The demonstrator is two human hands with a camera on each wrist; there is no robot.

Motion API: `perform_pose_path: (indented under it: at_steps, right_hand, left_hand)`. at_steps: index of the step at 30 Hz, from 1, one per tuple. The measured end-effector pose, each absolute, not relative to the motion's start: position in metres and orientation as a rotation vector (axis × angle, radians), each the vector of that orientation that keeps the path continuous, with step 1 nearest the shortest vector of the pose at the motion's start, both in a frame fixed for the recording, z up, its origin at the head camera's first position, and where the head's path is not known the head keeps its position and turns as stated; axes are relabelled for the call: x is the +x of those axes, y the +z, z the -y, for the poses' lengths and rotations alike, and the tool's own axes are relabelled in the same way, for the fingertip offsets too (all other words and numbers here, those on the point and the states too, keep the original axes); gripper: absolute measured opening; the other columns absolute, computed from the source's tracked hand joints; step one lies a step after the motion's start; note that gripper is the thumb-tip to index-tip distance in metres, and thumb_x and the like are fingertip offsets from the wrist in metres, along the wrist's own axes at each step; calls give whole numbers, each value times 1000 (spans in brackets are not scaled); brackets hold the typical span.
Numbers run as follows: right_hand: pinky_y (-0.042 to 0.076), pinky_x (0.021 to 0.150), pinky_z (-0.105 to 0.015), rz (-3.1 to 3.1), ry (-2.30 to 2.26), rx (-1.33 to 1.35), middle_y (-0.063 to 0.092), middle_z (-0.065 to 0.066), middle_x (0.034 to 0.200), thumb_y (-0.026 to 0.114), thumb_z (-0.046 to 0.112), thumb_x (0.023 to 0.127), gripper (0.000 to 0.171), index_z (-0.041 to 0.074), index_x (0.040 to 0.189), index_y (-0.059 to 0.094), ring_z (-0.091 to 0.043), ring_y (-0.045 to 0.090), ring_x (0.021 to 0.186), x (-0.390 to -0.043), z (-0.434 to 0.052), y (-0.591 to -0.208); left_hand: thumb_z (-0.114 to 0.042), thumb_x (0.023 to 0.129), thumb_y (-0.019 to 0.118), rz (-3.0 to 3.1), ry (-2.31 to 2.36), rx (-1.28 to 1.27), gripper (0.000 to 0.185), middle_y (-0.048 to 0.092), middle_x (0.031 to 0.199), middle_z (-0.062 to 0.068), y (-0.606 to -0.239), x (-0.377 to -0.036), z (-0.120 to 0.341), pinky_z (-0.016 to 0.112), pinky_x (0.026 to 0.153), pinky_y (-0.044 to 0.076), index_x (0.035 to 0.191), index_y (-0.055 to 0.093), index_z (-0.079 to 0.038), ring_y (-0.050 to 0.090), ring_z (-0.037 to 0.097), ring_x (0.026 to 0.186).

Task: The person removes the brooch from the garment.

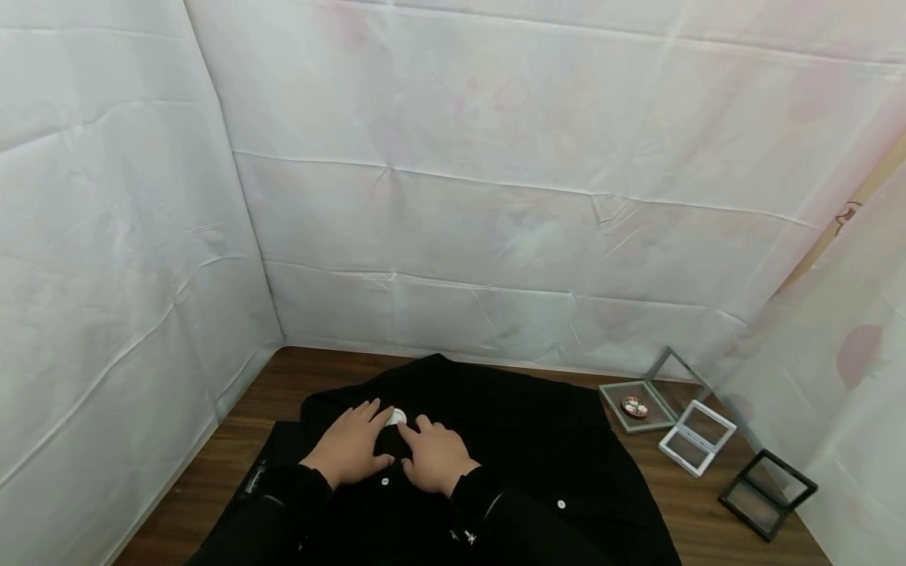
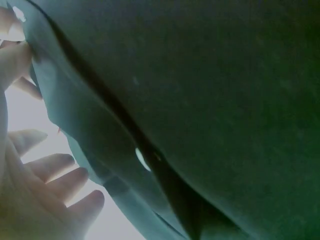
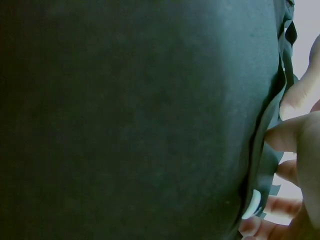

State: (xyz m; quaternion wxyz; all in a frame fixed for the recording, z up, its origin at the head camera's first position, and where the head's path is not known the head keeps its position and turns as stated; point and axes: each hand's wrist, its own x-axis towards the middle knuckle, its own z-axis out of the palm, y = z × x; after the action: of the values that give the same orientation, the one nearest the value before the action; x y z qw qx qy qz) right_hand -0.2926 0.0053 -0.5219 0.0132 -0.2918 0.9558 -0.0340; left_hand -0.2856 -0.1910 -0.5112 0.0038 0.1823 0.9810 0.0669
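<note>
since both hands are sitting right on it, the black garment (image 1: 524, 424) is standing out in the head view: it's lying spread over the wooden table (image 1: 708, 515), with the left hand (image 1: 351, 444) and right hand (image 1: 436, 457) resting side by side on top, fingers loosely stretched rather than curled, so neither is gripping anything as far as i'm seeing. a white patch (image 1: 399, 414) is showing at their fingertips, and a white button (image 1: 561, 504) is sitting further right. off to the right, a greyish case (image 1: 654, 418) holding a round patterned disc (image 1: 634, 406), a white case (image 1: 697, 446) and a black case (image 1: 764, 494) are all standing unfolded. over in the left wrist view, dark cloth is filling most of it, one long fold running diagonally, relaxed fingers hanging along the edge. in the right wrist view, fingertips are touching the cloth edge, no clear pinch showing. i'm guessing it's handling light, soft and floppy, not fragile but bunching easily, so i'm leaning towards holding the buttoned edge two-handed.
</note>
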Motion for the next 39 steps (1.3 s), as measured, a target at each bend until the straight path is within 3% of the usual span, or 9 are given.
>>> perform_pose_path:
  at_steps: [12, 23, 39]
  right_hand:
    - [56, 78, -35, -2960, -111, -860, 52, -8, 140, 62, 43, 100, 55, 25, 152, 54, -23, 61, 104, -296, -2, -525]
    - [57, 85, -38, -2987, -121, -856, 48, -11, 148, 59, 45, 102, 55, 26, 152, 53, -27, 61, 115, -299, -1, -535]
    - [50, 68, -32, -2956, -117, -750, 50, -10, 136, 62, 42, 101, 54, 32, 153, 51, -21, 57, 91, -298, 11, -529]
  left_hand:
    - [-47, 89, 77, -2958, 396, 477, 76, 43, 156, 24, -521, -291, 200, 61, 116, 31, 151, 53, -13, 38, 46, 144]
    - [-46, 89, 77, -2889, 526, 433, 77, 36, 160, 25, -518, -295, 203, 64, 117, 26, 153, 50, -13, 30, 48, 148]
    - [-46, 90, 76, -2854, 569, 406, 78, 32, 162, 26, -522, -294, 201, 66, 119, 18, 155, 48, -12, 24, 47, 150]
